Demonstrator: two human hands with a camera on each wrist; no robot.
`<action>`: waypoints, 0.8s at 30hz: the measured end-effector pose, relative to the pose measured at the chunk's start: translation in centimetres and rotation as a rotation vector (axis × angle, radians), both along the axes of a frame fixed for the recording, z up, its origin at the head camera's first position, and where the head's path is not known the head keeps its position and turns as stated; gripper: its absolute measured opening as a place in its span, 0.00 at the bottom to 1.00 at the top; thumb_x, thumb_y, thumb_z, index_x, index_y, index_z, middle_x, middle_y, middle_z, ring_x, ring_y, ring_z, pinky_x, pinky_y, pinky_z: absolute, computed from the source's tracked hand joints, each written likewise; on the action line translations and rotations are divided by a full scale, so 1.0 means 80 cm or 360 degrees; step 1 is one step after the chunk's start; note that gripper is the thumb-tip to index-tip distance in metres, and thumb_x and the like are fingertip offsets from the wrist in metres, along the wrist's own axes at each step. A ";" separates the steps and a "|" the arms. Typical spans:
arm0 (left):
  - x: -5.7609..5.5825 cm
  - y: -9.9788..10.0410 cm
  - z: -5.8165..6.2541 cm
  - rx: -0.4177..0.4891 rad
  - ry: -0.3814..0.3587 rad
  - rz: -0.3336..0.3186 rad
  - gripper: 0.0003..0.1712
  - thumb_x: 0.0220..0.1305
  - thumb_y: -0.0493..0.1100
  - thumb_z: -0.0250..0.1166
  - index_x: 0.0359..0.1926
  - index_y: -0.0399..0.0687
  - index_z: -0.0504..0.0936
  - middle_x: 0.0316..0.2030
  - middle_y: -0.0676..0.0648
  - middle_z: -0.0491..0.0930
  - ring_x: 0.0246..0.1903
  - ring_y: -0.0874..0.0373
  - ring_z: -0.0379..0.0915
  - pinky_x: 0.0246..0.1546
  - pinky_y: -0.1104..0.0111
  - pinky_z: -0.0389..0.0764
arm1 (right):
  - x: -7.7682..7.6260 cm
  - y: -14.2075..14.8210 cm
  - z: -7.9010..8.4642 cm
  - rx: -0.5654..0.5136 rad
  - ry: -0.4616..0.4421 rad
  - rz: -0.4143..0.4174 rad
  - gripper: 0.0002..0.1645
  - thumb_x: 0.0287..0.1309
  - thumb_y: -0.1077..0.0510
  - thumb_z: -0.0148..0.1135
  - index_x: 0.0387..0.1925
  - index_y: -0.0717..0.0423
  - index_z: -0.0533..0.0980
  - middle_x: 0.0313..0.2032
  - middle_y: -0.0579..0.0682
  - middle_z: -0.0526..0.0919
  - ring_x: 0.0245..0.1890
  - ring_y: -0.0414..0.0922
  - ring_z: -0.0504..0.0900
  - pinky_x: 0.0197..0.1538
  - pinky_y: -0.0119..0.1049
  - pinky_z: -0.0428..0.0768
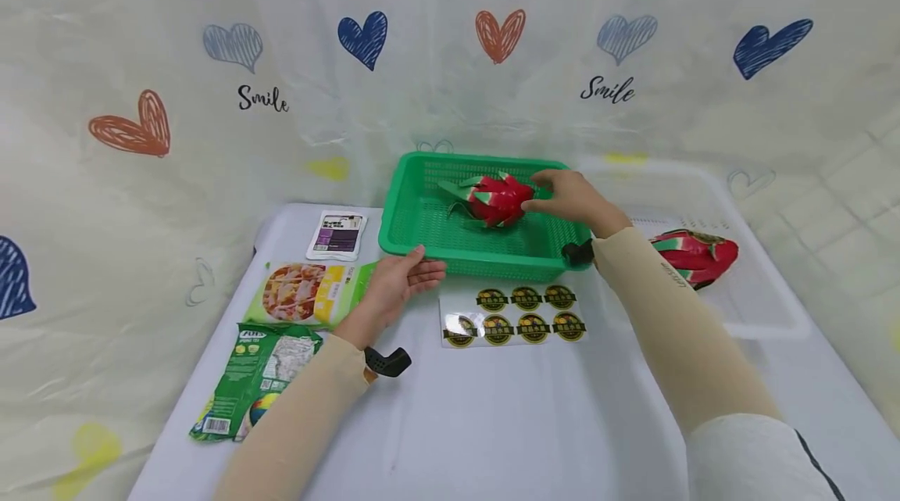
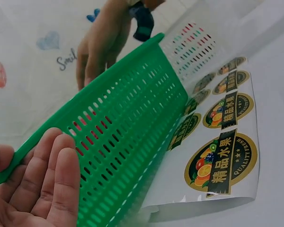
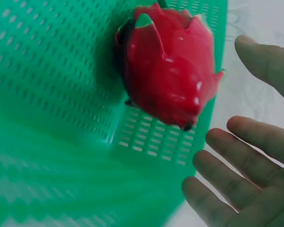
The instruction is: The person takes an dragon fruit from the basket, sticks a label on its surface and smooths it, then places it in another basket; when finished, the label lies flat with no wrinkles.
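Observation:
A red dragon fruit [image 1: 501, 201] with green-tipped scales lies in the green perforated basket [image 1: 436, 241]. My right hand [image 1: 573, 200] reaches over the basket's right side, fingers spread beside the fruit. In the right wrist view, a gap shows between those fingers [image 3: 236, 165] and the dragon fruit [image 3: 173, 71]. At the basket's front left corner is my left hand [image 1: 397, 286], with its fingers extended along the outside. The left wrist view shows its thumb [image 2: 0, 157] at the rim and loose fingers [image 2: 64, 184] before the perforated wall.
A sheet of round fruit stickers [image 1: 516, 319] lies before the basket. Another dragon fruit [image 1: 696, 257] sits in a white basket [image 1: 762, 305] at right. A green packet [image 1: 260, 376], a food packet [image 1: 309, 294] and a small white-and-purple packet [image 1: 337, 235] lie at left.

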State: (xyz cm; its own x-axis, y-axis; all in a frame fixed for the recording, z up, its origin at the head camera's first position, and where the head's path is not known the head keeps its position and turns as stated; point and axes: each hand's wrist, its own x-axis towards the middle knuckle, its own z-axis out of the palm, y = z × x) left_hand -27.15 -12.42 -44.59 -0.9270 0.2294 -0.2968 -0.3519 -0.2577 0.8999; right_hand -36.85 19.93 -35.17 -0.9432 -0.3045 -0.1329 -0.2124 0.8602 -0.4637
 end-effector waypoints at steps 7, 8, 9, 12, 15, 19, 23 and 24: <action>0.006 0.003 -0.005 0.0027 -0.0004 -0.0058 0.22 0.83 0.49 0.52 0.55 0.32 0.79 0.48 0.38 0.90 0.40 0.59 0.90 0.47 0.68 0.89 | -0.036 -0.025 -0.024 0.0013 -0.0123 -0.0062 0.48 0.68 0.45 0.68 0.77 0.66 0.59 0.76 0.67 0.65 0.75 0.64 0.66 0.73 0.61 0.70; 0.006 0.004 -0.006 0.0030 -0.0001 -0.0059 0.22 0.83 0.49 0.52 0.55 0.32 0.79 0.48 0.38 0.90 0.41 0.59 0.90 0.47 0.68 0.89 | -0.040 -0.027 -0.028 0.0001 -0.0138 -0.0074 0.49 0.68 0.45 0.69 0.78 0.65 0.59 0.76 0.66 0.64 0.74 0.64 0.67 0.73 0.61 0.71; 0.007 0.004 -0.007 0.0034 -0.0002 -0.0062 0.22 0.83 0.49 0.52 0.55 0.32 0.79 0.47 0.38 0.90 0.41 0.59 0.90 0.47 0.68 0.89 | -0.044 -0.030 -0.032 -0.0008 -0.0152 -0.0081 0.50 0.67 0.45 0.70 0.78 0.65 0.58 0.76 0.66 0.64 0.74 0.64 0.67 0.72 0.61 0.71; 0.007 0.005 -0.010 0.0053 -0.0006 -0.0075 0.22 0.83 0.48 0.51 0.55 0.31 0.79 0.47 0.39 0.90 0.41 0.59 0.90 0.47 0.67 0.89 | -0.053 -0.036 -0.046 -0.0034 -0.0181 -0.0100 0.54 0.64 0.44 0.72 0.79 0.62 0.56 0.75 0.66 0.65 0.71 0.63 0.69 0.70 0.61 0.74; 0.006 0.005 -0.012 0.0079 -0.0003 -0.0084 0.22 0.83 0.47 0.51 0.54 0.31 0.79 0.46 0.40 0.91 0.41 0.59 0.90 0.48 0.67 0.89 | -0.060 -0.043 -0.054 -0.0051 -0.0202 -0.0118 0.57 0.62 0.44 0.73 0.80 0.61 0.54 0.74 0.67 0.65 0.70 0.63 0.69 0.69 0.61 0.74; 0.002 0.002 -0.013 0.0127 0.0012 -0.0070 0.22 0.83 0.48 0.52 0.53 0.31 0.79 0.42 0.42 0.91 0.40 0.58 0.90 0.46 0.67 0.89 | -0.067 -0.052 -0.056 -0.0092 -0.0213 -0.0125 0.57 0.61 0.46 0.75 0.80 0.59 0.54 0.73 0.67 0.66 0.68 0.63 0.70 0.68 0.62 0.75; -0.005 -0.003 -0.010 0.0147 0.0013 -0.0048 0.22 0.83 0.48 0.52 0.54 0.30 0.79 0.41 0.42 0.91 0.39 0.58 0.90 0.45 0.68 0.89 | -0.078 -0.060 -0.055 -0.0107 -0.0196 -0.0111 0.55 0.60 0.48 0.76 0.79 0.58 0.56 0.71 0.66 0.67 0.65 0.62 0.73 0.66 0.61 0.77; -0.007 -0.004 -0.010 0.0143 0.0014 -0.0045 0.22 0.83 0.48 0.52 0.54 0.30 0.79 0.42 0.42 0.91 0.40 0.58 0.90 0.45 0.68 0.89 | -0.080 -0.062 -0.055 -0.0100 -0.0188 -0.0108 0.55 0.60 0.47 0.76 0.79 0.58 0.57 0.71 0.67 0.67 0.64 0.62 0.73 0.65 0.61 0.77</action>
